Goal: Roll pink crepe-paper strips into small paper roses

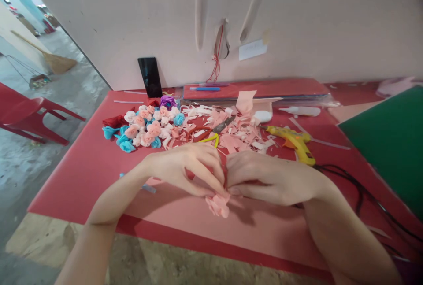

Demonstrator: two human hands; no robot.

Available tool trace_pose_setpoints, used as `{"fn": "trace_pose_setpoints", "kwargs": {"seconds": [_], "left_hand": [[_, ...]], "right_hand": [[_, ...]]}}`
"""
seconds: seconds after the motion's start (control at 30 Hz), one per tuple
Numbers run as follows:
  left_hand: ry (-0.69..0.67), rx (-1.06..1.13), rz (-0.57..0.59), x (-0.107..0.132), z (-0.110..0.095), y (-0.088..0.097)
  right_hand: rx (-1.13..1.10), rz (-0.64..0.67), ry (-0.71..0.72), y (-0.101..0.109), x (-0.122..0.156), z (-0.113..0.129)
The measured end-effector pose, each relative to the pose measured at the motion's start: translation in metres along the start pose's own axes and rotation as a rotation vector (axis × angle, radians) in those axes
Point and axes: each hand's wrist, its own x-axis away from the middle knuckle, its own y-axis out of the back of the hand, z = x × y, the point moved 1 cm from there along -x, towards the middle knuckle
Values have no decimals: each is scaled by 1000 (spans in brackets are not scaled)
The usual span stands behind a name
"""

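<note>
Both hands meet above the red table (82,175) near its front edge. My left hand (188,168) and my right hand (264,177) pinch the same small pink paper flower (218,204), fingers closed around its top while the crumpled petals hang below them. Behind the hands lies a heap of pink paper scraps (236,137) with scissors (206,135) among them. A cluster of finished paper roses (147,126) in pink, white, blue and purple lies at the back left.
A yellow glue gun (295,142) lies to the right with its black cord (363,197) trailing toward me. A green sheet (390,153) covers the right side. A black phone (150,76) leans on the wall. A red plastic chair (26,115) stands at the left.
</note>
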Motion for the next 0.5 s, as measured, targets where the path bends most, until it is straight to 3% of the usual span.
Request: {"fn": "trace_pose_setpoints", "kwargs": {"seconds": [0.17, 0.5], "left_hand": [[0, -7, -31, 0, 0, -1], [131, -13, 62, 1, 4, -6]], "right_hand": [[-33, 16, -38, 2, -3, -1], [25, 65, -106, -2, -5, -2]]}}
